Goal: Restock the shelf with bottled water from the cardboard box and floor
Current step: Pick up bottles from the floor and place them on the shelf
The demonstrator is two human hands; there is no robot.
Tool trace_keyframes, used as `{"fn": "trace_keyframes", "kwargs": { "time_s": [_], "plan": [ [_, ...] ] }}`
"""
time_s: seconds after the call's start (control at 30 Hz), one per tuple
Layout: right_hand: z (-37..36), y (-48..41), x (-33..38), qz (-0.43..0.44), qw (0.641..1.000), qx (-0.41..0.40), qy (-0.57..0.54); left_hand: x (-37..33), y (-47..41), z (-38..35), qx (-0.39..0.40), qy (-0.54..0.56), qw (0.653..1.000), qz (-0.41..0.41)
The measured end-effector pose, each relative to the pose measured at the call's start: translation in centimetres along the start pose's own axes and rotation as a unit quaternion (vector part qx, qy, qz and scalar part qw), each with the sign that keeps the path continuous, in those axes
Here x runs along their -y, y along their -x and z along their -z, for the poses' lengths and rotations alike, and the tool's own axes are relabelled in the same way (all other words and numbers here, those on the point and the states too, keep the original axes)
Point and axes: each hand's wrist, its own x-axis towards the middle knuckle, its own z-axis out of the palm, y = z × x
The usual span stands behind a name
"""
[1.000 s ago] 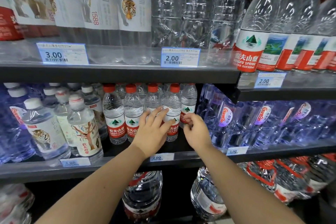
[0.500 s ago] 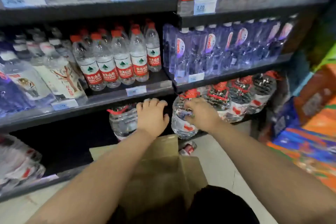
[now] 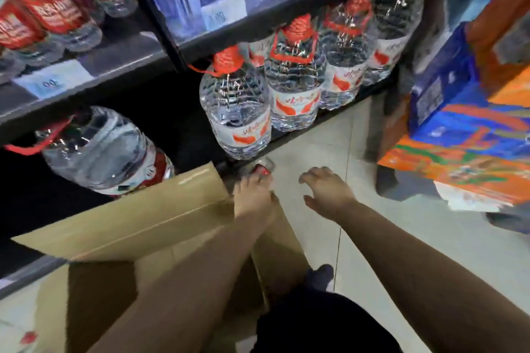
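Two hands have dropped from the middle shelf to floor level within the last second, and our view has tipped down with them.

Nearest is a dark-clothed leg, then the open cardboard box standing against the foot of the shelving. We cannot see what it holds.

The left hand reaches past the box's right corner. Its fingertips are on a small water bottle lying on the tiled floor at the shelf base. We cannot tell whether the fingers have closed round it, because of blur and because the hand covers most of it. The right hand hovers just beside it, fingers spread and loosely bent, holding nothing.

Beyond stand large handled water jugs on the bottom shelf. Higher up are the red-labelled small bottles that we were touching a moment ago.

Our reading is that the tidying of that row is over and we are now fetching the stray bottle. It is still on the floor and needs lifting up to the red-label row.
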Motion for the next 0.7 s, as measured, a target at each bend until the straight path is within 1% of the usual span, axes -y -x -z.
{"fn": "trace_keyframes", "kwargs": {
  "time_s": [0.07,0.13,0.2,0.27,0.37,0.5,0.7],
  "plan": [
    [-2.5,-1.6,-1.1,-0.028,0.999,0.017,-0.006,-0.7,-3.2,-2.2,0.016,-0.008,1.0,0.011],
    [-5.1,-3.3,-2.2,-0.047,0.998,0.036,-0.011,-1.3,-6.6,-4.5,0.046,-0.063,0.997,0.023],
    [-7.5,-4.9,-3.3,-0.048,0.997,0.054,-0.011,-1.5,-10.1,-7.0,0.068,-0.102,0.992,0.042],
    [-9.4,-6.1,-4.0,-0.047,0.997,0.065,-0.01,-1.2,-12.6,-9.2,0.072,-0.112,0.989,0.063],
    [-12.2,-7.8,-4.3,-0.063,0.996,0.057,-0.037,0.1,-15.3,-12.6,0.058,-0.08,0.99,0.096],
    [-15.0,-8.9,-3.3,-0.09,0.991,0.055,-0.079,2.5,-16.1,-15.3,0.041,-0.022,0.989,0.142],
    [-16.4,-9.0,-3.0,-0.11,0.986,0.071,-0.1,6.8,-15.1,-16.6,0.085,0.052,0.978,0.181]
  ]
}}
